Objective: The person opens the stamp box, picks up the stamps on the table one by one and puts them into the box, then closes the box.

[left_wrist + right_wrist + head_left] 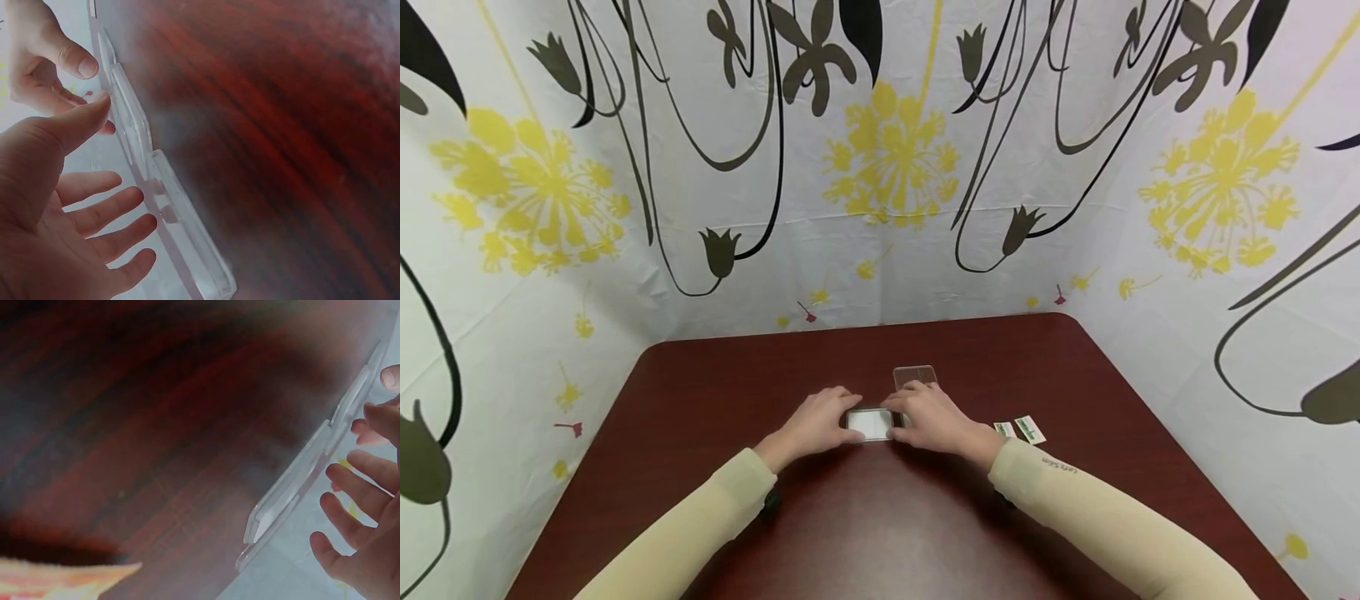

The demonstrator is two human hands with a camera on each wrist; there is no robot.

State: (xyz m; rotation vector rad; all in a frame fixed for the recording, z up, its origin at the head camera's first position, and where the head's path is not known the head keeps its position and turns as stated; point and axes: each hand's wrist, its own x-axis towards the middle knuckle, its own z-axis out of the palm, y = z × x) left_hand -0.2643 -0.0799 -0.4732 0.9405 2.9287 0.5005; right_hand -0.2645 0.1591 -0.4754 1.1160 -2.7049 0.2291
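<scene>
1 wht slab [869,424] btwn l hand [818,422] & r hand [929,416], fingers loose, gripless, 1 clr case [915,374], 2 cards [1030,430] nearby

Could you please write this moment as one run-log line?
left hand: by left end of flat rectangular item; right hand: by its right end; clear case: beyond it; green-and-white packets: at right

Dark red-brown table [737,375] beneath a white-faced device [870,424], clear case [915,373], two packets [1030,430].
</scene>
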